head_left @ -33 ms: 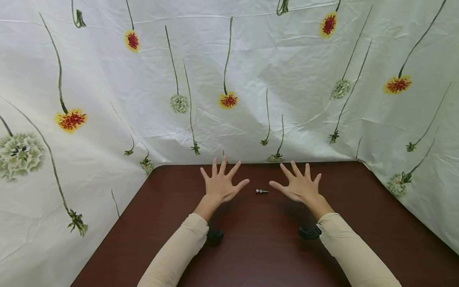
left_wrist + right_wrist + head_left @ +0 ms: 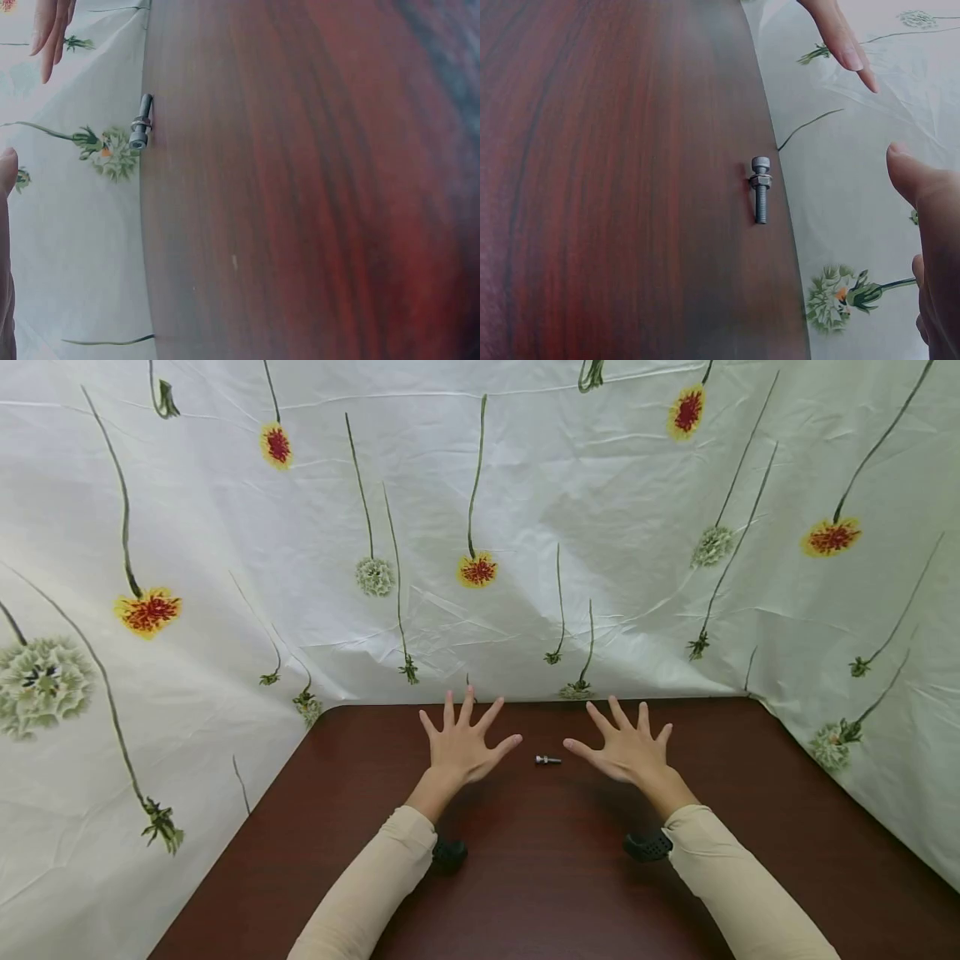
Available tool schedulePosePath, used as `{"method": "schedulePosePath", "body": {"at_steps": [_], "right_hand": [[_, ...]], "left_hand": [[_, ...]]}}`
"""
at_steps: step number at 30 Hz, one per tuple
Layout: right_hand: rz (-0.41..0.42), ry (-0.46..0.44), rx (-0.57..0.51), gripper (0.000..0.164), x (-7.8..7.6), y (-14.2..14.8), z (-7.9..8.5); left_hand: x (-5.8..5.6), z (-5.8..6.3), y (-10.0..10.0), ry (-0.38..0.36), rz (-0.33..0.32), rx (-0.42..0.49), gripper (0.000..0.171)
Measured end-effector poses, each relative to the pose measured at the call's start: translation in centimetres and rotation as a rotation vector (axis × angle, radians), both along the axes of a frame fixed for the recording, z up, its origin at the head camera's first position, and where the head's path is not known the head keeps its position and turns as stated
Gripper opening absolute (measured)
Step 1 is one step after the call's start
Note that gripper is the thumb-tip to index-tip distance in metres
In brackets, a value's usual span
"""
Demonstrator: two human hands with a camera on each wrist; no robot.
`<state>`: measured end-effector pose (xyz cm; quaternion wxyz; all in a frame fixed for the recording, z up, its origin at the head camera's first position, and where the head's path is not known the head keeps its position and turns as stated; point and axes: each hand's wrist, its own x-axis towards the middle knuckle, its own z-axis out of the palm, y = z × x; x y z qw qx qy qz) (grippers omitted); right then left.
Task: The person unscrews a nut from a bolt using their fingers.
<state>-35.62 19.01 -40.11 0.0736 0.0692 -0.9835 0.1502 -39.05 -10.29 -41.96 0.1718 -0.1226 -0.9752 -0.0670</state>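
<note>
A small metal bolt with a nut on its shank lies on its side on the dark red-brown table. Its round socket head points left in the head view, the threaded end right. My left hand hovers to the left of the bolt, fingers straight and spread, holding nothing. On the other side, my right hand is held likewise, its thumb pointing toward the bolt. Neither hand touches it. The left wrist view also shows the bolt, with part of a hand at the left edge.
The wooden table reaches back to a pale cloth printed with flowers, which hangs behind it and along both sides. A dark device sits at the left wrist and another dark device at the right.
</note>
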Motion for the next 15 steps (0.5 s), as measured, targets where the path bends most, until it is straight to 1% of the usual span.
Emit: {"method": "schedulePosePath", "body": {"at_steps": [2,5,9,11,13,15], "right_hand": [[0.001,-0.009,-0.003,0.104,-0.04,-0.05,-0.11],[0.005,-0.014,-0.008,0.103,-0.07,-0.14,-0.23],[0.010,-0.004,-0.014,0.099,-0.11,-0.36,-0.12],[0.023,0.004,-0.023,0.097,-0.17,-0.51,0.01],[0.041,0.009,-0.041,0.094,-0.26,-0.66,0.15],[0.067,0.015,-0.068,0.092,-0.32,-0.80,0.24]], "left_hand": [[0.03,-0.01,0.01,-0.004,0.004,-0.004,0.085],[0.09,-0.05,0.07,0.007,-0.010,0.002,0.085],[0.15,0.01,0.24,0.025,-0.025,-0.011,0.084],[0.15,0.07,0.30,0.019,-0.031,-0.008,0.084],[0.11,0.11,0.33,0.008,-0.044,0.012,0.084],[0.00,0.12,0.37,-0.011,-0.074,0.058,0.084]]}}
